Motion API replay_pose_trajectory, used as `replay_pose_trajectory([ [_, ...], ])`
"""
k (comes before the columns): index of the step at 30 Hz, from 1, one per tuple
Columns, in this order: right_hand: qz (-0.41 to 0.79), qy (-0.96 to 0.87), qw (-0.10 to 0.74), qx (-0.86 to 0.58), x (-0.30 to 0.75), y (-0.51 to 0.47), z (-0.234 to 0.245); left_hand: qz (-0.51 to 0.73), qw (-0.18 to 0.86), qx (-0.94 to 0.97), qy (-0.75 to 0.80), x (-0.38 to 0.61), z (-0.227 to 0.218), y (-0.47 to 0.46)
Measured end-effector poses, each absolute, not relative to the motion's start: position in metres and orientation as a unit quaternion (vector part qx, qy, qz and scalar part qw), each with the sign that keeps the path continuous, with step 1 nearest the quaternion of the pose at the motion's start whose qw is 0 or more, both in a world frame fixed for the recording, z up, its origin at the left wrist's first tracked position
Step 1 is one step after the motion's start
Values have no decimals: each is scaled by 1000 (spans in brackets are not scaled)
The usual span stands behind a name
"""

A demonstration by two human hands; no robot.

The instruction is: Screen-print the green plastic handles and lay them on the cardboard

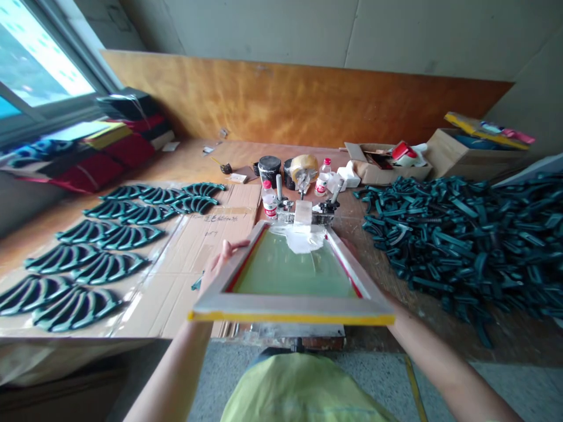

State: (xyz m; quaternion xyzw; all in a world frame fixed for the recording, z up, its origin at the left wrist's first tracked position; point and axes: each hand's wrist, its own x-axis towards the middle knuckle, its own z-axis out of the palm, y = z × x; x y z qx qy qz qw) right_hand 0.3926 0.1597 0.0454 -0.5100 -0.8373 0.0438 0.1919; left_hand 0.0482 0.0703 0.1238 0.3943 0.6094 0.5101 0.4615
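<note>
While framed screen point(290, 305) hides most of right hand point(352, 250), bottles point(269, 202) stand beyond

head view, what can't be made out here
In the head view:
Right hand: mostly hidden behind the frame.
Left hand: grip partly hidden behind the frame.
Handwriting on the cardboard: too small and blurred to read.
Pile of green pieces: cut off by the right edge.
</note>
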Motion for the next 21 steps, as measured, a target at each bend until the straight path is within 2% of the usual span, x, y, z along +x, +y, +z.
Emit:
replay_pose_trajectory([
  [4, 50, -806, 268, -526, 382, 202, 74, 437, 523, 360, 637, 49, 72, 39],
  [6, 57, -831, 268, -483, 356, 216, 84, 435, 525, 356, 638, 53, 46, 35],
  [12, 37, -860, 120, -495, 304, 227, 97, 434, 520, 352, 646, 55, 7, 39],
  [18, 72, -864, 34, -497, 308, 207, 85, 429, 535, 350, 638, 53, 3, 37],
  [21, 64, -880, 32, -470, 311, 183, 75, 420, 539, 354, 639, 53, 2, 36],
])
